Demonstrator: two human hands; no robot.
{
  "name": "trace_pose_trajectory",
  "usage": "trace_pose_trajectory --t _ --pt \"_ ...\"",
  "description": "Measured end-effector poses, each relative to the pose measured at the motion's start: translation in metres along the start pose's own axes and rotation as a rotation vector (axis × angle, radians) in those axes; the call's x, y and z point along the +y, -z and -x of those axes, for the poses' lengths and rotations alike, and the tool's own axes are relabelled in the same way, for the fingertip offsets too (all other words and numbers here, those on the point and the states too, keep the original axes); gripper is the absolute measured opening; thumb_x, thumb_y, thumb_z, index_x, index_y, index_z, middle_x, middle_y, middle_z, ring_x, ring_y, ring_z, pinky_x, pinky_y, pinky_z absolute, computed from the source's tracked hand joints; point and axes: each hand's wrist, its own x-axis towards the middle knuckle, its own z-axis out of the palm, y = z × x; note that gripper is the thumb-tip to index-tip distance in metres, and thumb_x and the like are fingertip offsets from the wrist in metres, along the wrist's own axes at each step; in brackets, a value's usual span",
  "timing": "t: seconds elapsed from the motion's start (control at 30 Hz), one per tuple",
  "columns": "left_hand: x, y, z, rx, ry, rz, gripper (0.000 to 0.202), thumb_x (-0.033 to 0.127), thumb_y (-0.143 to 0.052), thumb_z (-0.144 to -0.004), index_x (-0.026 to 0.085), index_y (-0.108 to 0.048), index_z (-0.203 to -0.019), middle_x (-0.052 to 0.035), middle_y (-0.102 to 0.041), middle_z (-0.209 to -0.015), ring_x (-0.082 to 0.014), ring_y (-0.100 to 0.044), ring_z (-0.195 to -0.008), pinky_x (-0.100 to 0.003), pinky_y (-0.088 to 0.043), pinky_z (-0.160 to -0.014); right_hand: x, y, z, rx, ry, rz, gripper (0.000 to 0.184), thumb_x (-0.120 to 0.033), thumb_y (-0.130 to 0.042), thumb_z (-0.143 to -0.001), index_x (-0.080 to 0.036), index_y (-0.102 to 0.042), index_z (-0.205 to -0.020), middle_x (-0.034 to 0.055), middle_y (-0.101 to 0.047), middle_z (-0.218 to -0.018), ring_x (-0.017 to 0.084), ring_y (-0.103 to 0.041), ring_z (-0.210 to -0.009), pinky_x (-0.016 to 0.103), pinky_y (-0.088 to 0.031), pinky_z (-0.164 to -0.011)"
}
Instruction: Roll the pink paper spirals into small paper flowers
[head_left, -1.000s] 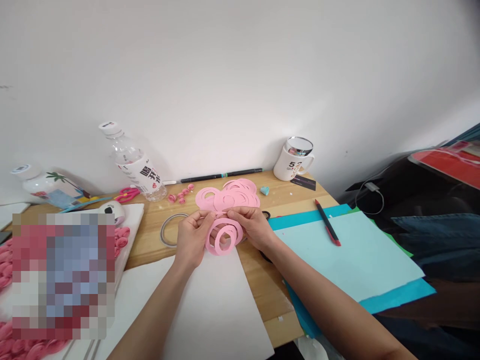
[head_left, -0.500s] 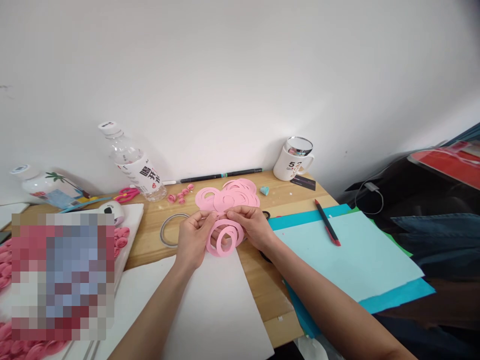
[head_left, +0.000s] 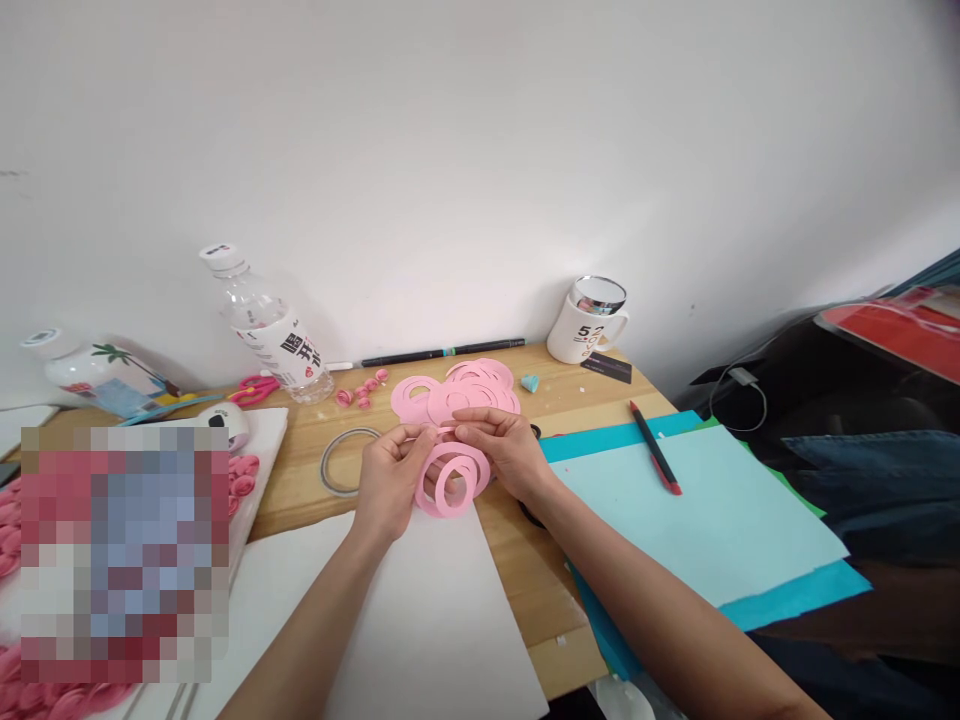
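Observation:
A pink paper spiral (head_left: 474,484) hangs in loops between my two hands, over the top of a white board (head_left: 427,610). My left hand (head_left: 391,478) pinches its upper end between thumb and fingers. From the other side my right hand (head_left: 504,447) pinches the same end, its fingertips close to the left ones. Just beyond the hands lies a pile of pink paper spirals (head_left: 480,385). A roll of tape (head_left: 330,465) rests left of my left hand. Black scissor handles (head_left: 531,512) show partly under my right wrist.
At the back stand a plastic bottle (head_left: 274,335) and a white mug (head_left: 577,325). Small rolled pink paper pieces (head_left: 364,390) lie near the bottle. On the right, a pen (head_left: 654,447) rests on light blue paper sheets (head_left: 697,520). A board with pink rolled flowers (head_left: 241,475) is left, partly blurred.
The fingers of both hands have shifted slightly at the spiral's upper end. The hanging loops have swung a little to the right.

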Motion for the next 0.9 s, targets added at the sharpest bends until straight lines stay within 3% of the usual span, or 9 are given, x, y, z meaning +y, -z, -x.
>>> trace_pose_trajectory --t 0.4,0.9 --pt "-0.001 0.0017 -0.0018 0.016 0.016 -0.01 0.035 0.038 -0.072 -0.062 0.012 -0.064 -0.084 -0.0033 -0.069 -0.064 -0.0149 -0.06 -0.042 -0.025 -0.046 -0.041 0.0016 0.0039 -0.0018 -0.02 0.016 0.006 0.031 -0.03 -0.076 -0.06 -0.018 -0.069 -0.087 0.004 -0.073 -0.077 0.017 -0.069 -0.071 0.028 -0.053 -0.066" --pt "-0.0015 -0.0009 0.0004 0.013 0.027 -0.048 0.034 0.042 -0.072 -0.061 0.013 -0.061 -0.074 -0.0031 -0.068 -0.062 -0.014 -0.059 -0.046 -0.024 -0.047 -0.045 0.0002 0.001 -0.0007 0.047 -0.023 -0.035 0.035 -0.026 -0.081 -0.052 -0.017 -0.068 -0.083 0.0045 -0.073 -0.076 0.016 -0.068 -0.068 0.029 -0.053 -0.068"
